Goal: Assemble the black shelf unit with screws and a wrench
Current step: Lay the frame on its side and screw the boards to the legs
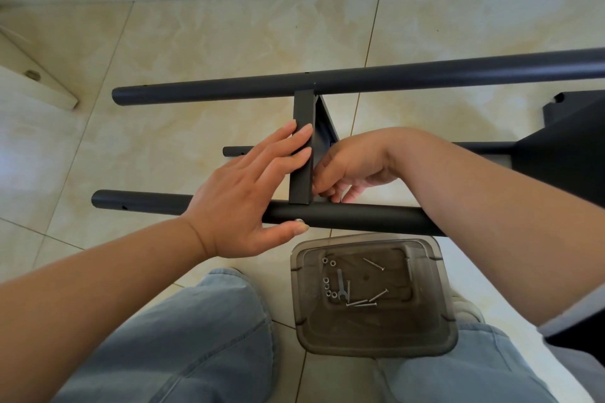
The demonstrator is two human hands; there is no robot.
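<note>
The black shelf frame lies on its side on the tiled floor [203, 52]: a long far tube [360, 80], a near tube [353, 217] running left to right just in front of the knees, and a flat shelf panel [302, 154] standing edge-up between them, its near end touching the near tube. The step in hand looks like fastening that near joint. The left hand [248, 196] lies flat, fingers straight against the panel's left face, while its thumb presses a silver screw head [298, 221] into the near side of the tube. The right hand [347, 170] reaches in on the panel's right side, its fingers curled low at the corner where panel meets tube; what they pinch, likely a nut, cannot be seen. The next move probably calls for starting that nut on the screw tip, then fetching the small wrench [340, 285], which lies among loose screws [361, 303] and nuts [329, 286] in the smoky plastic container [435, 330] near the knees, untouched.
</note>
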